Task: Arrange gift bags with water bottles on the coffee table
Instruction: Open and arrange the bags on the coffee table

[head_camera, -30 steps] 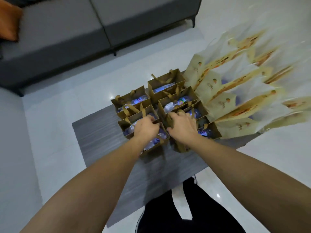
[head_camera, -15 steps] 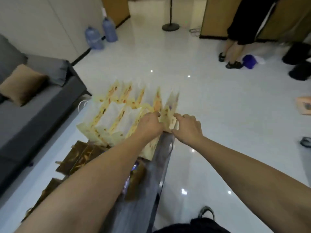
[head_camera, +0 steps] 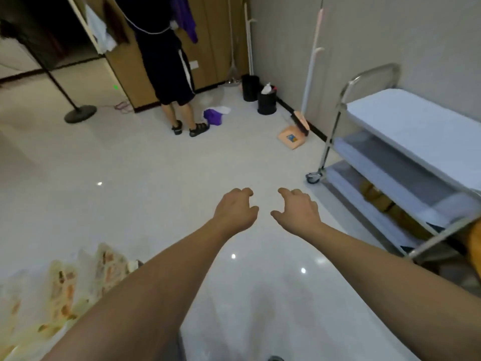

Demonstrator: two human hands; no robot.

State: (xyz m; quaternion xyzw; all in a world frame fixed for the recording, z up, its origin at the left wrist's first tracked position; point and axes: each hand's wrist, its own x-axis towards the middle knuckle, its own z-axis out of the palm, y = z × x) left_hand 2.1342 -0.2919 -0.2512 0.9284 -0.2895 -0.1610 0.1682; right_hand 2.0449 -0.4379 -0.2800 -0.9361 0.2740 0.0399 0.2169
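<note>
Both my left hand (head_camera: 235, 212) and my right hand (head_camera: 296, 211) hang mid-frame over the bare floor, fingers loosely curled and holding nothing. The pale patterned gift bags (head_camera: 57, 295) sit blurred at the lower left; the coffee table's edge (head_camera: 179, 345) barely shows at the bottom. More brown bags (head_camera: 377, 198) wait on the cart (head_camera: 364, 82) at right (probably my next stop). Turning blind, my left arm could topple the standing bags.

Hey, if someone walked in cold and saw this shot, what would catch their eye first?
First, two bare forearms reaching out over the white floor, the left hand and right hand loosely curled and holding nothing. Next, the steel trolley with white shelves at right, and the patterned gift bags bunched at lower left. A person in dark clothes stands at the back.
</note>
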